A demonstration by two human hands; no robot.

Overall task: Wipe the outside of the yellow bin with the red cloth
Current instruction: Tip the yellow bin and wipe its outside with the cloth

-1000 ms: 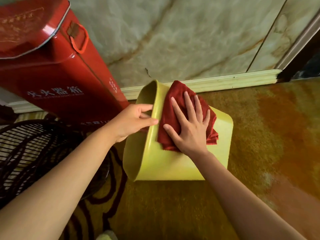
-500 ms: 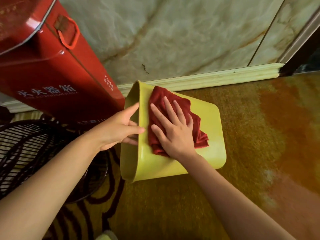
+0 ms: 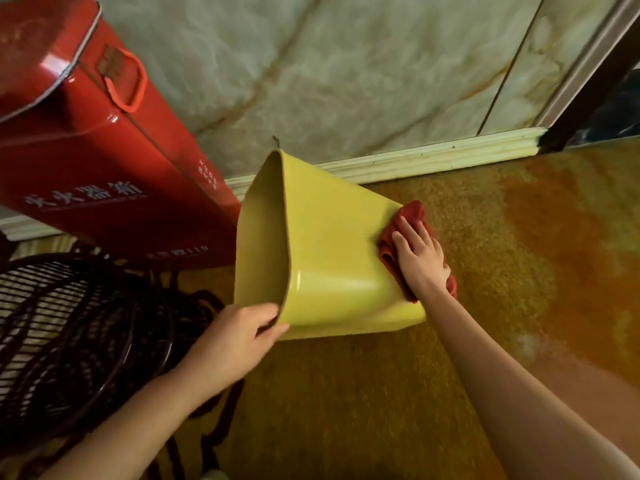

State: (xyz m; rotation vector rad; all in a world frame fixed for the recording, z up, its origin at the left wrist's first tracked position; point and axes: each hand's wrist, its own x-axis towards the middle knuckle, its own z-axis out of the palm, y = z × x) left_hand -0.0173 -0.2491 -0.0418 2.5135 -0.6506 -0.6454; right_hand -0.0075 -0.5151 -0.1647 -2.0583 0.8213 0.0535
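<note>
Yellow bin lies tipped — left hand pinches its rim. Right hand presses red cloth flat against the base; a hard push could twist the rim free.

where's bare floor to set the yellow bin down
Bare orange carpet lies right of the yellow plastic bin, bordered by the cream skirting board, and near the forearms. Left is crowded: red metal box and dark wire fan guard.
</note>
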